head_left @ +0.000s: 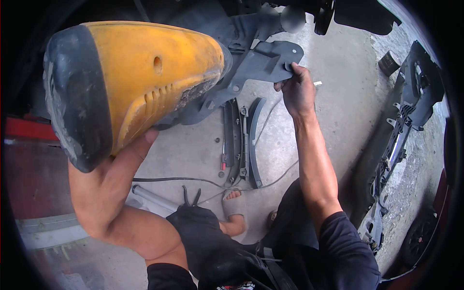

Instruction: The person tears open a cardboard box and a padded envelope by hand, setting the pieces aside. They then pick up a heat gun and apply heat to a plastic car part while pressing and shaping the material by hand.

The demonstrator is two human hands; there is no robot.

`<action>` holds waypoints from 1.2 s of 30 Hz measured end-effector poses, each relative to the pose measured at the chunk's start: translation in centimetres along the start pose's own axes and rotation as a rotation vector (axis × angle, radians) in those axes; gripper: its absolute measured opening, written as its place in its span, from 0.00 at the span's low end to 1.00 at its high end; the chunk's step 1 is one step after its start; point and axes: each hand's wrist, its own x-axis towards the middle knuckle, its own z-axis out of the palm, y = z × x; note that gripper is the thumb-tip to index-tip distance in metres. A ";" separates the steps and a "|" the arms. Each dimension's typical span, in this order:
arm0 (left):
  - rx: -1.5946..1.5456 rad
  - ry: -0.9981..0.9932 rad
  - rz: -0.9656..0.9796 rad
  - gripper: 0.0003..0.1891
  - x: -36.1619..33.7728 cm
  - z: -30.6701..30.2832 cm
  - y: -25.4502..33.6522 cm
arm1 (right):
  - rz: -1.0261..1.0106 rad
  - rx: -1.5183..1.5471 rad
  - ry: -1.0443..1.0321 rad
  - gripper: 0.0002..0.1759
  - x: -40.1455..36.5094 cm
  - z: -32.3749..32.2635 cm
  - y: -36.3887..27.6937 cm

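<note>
A large yellow and black power tool [154,63] fills the upper left, close to the camera. My left hand [113,179] is wrapped round its underside, most of the fingers hidden behind the body. The tool's front end points at a dark grey plastic panel [263,63] and is partly out of sight. At the panel's right edge, my right hand [297,92] pinches the corner near a small round hole, thumb and fingers pressed together.
Long dark trim strips [256,140] lie on the concrete floor [193,164] beneath, with a cable [179,180]. A large black bumper-like part [386,150] stands on the right, near a can [389,63]. Red bodywork [31,129] is at the left.
</note>
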 end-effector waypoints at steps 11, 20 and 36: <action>0.082 -0.119 0.001 0.22 1.1 1.4 0.6 | 0.020 -0.045 0.025 0.16 -1.0 -0.1 0.0; 0.142 -0.007 0.105 0.15 1.6 1.7 0.2 | 0.014 0.007 0.051 0.16 -0.8 0.1 -0.3; 0.127 -0.026 0.084 0.14 -0.6 -0.4 -0.6 | 0.085 0.130 0.030 0.13 0.0 -1.1 -0.5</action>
